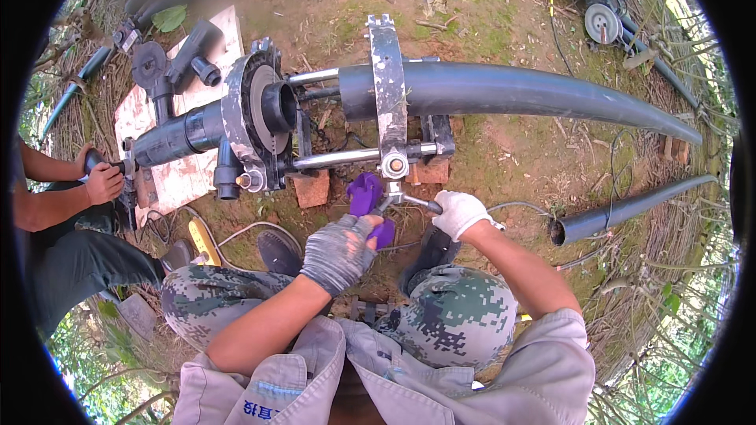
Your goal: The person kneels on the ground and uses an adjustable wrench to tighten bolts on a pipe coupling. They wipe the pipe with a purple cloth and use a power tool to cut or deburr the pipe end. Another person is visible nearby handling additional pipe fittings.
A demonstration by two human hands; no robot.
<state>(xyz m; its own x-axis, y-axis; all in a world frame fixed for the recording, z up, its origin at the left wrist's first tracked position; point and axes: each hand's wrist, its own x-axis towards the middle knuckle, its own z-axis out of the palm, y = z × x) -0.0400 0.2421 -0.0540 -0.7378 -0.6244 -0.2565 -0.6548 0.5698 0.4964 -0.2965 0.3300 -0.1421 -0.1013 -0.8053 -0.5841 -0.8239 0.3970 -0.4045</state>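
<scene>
My left hand [339,253], in a grey striped glove with bare fingertips, is closed round a bunched purple cloth [365,193], right by one spoke of a metal crank handle [395,193]. Whether its fingers also grip that spoke is hard to see. In a white glove, my right hand [462,215] wraps the dark grip of another spoke. The handle sits below the near end of a worn ring clamp [388,79]. That clamp encircles a long black pipe [488,88]. Facing it across a gap, a second ring clamp [250,122] holds a black branched fitting [185,132].
At the left, another person's hands [104,181] hold a tool against the fitting's far end. Bricks [312,187] prop the steel-rod frame. A yellow power strip [202,241] and cables lie near my feet. A loose black pipe [630,208] and an angle grinder [603,22] lie right.
</scene>
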